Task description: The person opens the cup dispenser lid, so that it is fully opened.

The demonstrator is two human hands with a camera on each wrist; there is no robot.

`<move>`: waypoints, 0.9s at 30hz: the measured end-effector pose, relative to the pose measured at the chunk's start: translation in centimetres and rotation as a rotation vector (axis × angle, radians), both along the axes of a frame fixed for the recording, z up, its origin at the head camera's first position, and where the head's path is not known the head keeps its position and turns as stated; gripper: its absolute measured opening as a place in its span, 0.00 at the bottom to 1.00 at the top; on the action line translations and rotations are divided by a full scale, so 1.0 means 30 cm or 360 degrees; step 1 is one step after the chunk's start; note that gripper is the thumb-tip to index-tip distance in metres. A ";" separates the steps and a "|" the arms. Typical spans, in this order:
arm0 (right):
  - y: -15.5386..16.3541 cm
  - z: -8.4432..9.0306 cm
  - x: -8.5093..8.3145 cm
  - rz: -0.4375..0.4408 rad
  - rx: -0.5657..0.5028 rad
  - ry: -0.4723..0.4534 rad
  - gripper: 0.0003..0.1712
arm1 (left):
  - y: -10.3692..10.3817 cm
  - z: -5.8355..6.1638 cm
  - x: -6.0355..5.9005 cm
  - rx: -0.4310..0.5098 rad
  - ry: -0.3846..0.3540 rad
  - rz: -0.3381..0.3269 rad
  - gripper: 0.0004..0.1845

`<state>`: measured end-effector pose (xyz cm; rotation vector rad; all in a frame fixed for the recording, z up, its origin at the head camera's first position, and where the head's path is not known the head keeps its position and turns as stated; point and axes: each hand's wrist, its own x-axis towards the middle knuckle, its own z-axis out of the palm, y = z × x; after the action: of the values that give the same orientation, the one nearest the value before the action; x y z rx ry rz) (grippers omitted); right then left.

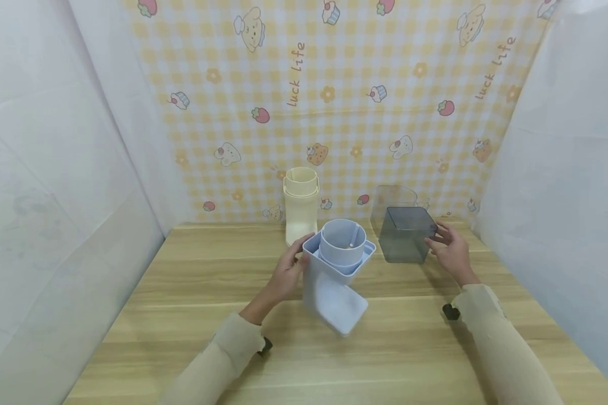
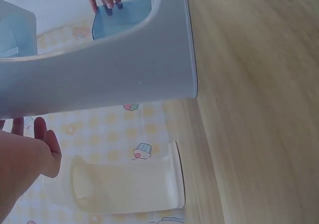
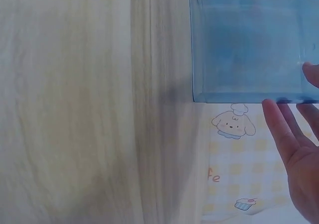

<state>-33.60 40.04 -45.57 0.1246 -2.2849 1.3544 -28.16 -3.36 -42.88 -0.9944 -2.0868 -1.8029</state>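
Though tilted, seemingly pale-blue container (image 1: 334, 281).

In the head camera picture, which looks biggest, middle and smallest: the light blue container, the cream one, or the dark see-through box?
1. Light blue container, clearly biggest, though also nearest the camera.
2. Cream container and dark see-through box look about alike; I won't rank them.
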 end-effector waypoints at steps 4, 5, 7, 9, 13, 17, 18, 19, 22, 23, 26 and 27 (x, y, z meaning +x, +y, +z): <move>0.009 0.003 0.006 -0.0009 0.0008 -0.0052 0.40 | 0.013 0.009 -0.002 0.0091 -0.0090 0.0023 0.23; 0.012 0.003 0.009 -0.0009 0.0001 -0.0072 0.41 | 0.016 0.011 -0.001 0.0116 -0.0106 0.0039 0.23; 0.017 0.005 0.016 -0.0011 -0.0008 -0.0109 0.42 | 0.024 0.010 -0.005 0.0168 -0.0119 0.0084 0.22; 0.023 0.005 0.024 -0.0015 -0.0032 -0.0145 0.43 | 0.034 0.008 -0.011 0.0228 -0.0108 0.0161 0.20; 0.032 0.006 0.035 -0.0037 -0.0027 -0.0164 0.42 | 0.048 0.004 -0.027 0.0296 -0.0073 0.0388 0.16; 0.037 0.010 0.042 -0.0041 -0.0004 -0.0104 0.41 | 0.054 0.009 -0.032 0.0274 -0.0075 0.0599 0.13; 0.035 0.013 0.044 -0.0039 -0.0001 -0.0087 0.41 | 0.055 0.012 -0.032 0.0263 -0.0070 0.0631 0.13; 0.034 0.015 0.046 -0.0040 0.0006 -0.0074 0.41 | 0.056 0.012 -0.033 0.0243 -0.0062 0.0664 0.13; 0.027 0.021 0.050 -0.0059 0.0025 -0.0047 0.39 | 0.060 0.014 -0.031 0.0176 -0.0023 0.0683 0.16; 0.023 0.023 0.051 -0.0067 0.0033 -0.0041 0.39 | 0.062 0.015 -0.028 0.0138 -0.0005 0.0666 0.18; 0.018 0.025 0.048 -0.0083 0.0042 -0.0021 0.39 | 0.071 0.019 -0.009 -0.0004 0.0011 0.0587 0.34; 0.015 0.026 0.048 -0.0091 0.0052 -0.0016 0.39 | 0.076 0.022 -0.002 -0.0062 0.0004 0.0553 0.41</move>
<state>-32.15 40.49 -44.78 0.0625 -2.3018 1.2921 -28.21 -1.08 -42.22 -0.5935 -2.1408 -1.5908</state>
